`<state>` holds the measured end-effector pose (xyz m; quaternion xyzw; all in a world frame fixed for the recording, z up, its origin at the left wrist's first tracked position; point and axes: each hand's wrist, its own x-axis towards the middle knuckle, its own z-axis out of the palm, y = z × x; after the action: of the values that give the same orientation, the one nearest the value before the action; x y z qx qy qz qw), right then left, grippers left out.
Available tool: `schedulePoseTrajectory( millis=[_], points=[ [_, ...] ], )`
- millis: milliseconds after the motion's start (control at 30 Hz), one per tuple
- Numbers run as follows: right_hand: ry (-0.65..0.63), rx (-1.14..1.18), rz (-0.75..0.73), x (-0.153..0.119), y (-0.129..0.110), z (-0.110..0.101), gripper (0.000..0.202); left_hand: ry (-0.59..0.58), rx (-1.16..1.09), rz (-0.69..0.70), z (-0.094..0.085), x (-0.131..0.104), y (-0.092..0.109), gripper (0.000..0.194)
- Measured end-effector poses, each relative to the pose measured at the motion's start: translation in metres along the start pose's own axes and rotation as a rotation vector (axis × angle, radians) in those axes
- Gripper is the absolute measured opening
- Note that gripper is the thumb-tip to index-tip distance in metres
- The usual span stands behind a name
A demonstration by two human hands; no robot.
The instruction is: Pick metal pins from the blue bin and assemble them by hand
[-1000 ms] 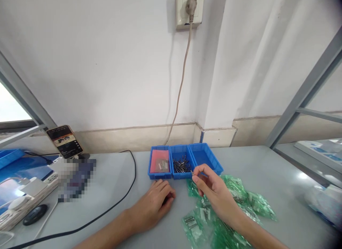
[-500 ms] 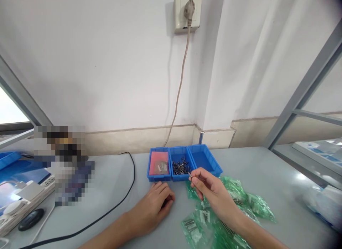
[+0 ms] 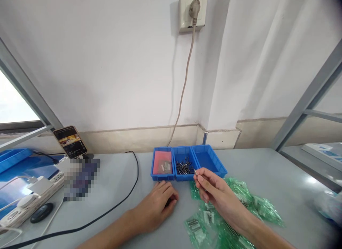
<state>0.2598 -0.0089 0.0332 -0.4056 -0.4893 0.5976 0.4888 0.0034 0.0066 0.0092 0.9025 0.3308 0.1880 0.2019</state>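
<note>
My right hand is above the table in front of the blue bins, pinching a small metal pin-like piece between thumb and forefinger. Just behind that is the middle blue bin, holding a heap of thin metal pieces of the same look. My left hand rests palm down on the table before the left blue bin, its fingers loosely curled in and nothing showing in them. Green plastic bags with metal pieces inside lie beneath and around my right hand.
A pink sheet and a small clear packet are in the left bin. Beside the middle one stands a third blue bin. Across the left side run a black cable, a mouse, a power strip and a propped phone.
The view has shifted slightly, so everything sits a little further right. The phone at the left shows clearly now. My right hand keeps its pinch; my left hand rests in the same spot.
</note>
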Motion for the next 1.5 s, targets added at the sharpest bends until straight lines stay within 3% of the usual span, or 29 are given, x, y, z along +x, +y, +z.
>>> schedulePoseTrajectory(
  millis=[333, 533, 867, 933, 1033, 1200, 1333, 1500],
  points=[
    [0.079, -0.49, -0.238, -0.004, 0.003, 0.002, 0.029, 0.008, 0.0, -0.001, -0.002, 0.001, 0.001, 0.009],
    [0.063, -0.33, -0.118, 0.001, 0.003, -0.001, 0.031, 0.014, -0.004, 0.006, 0.001, -0.001, -0.002, 0.011],
    [0.135, -0.121, -0.097, 0.009, -0.001, -0.003, 0.045, 0.018, -0.038, 0.011, -0.001, 0.0, -0.002, 0.016],
    [0.113, -0.125, -0.099, 0.008, -0.001, -0.003, 0.05, 0.018, -0.036, 0.014, 0.0, 0.0, -0.002, 0.016],
    [0.087, -0.208, -0.141, 0.006, 0.002, -0.002, 0.042, 0.018, -0.037, 0.02, 0.001, 0.0, -0.003, 0.014],
    [0.016, -0.562, -0.228, 0.0, 0.007, 0.0, 0.025, 0.022, -0.047, 0.027, 0.003, -0.002, -0.004, 0.01],
    [-0.167, -0.848, -0.363, -0.004, 0.008, 0.001, 0.023, 0.027, -0.077, 0.027, 0.005, -0.003, -0.005, 0.007],
    [-0.345, -1.057, -0.429, -0.008, 0.008, 0.002, 0.019, 0.042, -0.116, 0.022, 0.007, -0.004, -0.007, 0.007]
  ],
)
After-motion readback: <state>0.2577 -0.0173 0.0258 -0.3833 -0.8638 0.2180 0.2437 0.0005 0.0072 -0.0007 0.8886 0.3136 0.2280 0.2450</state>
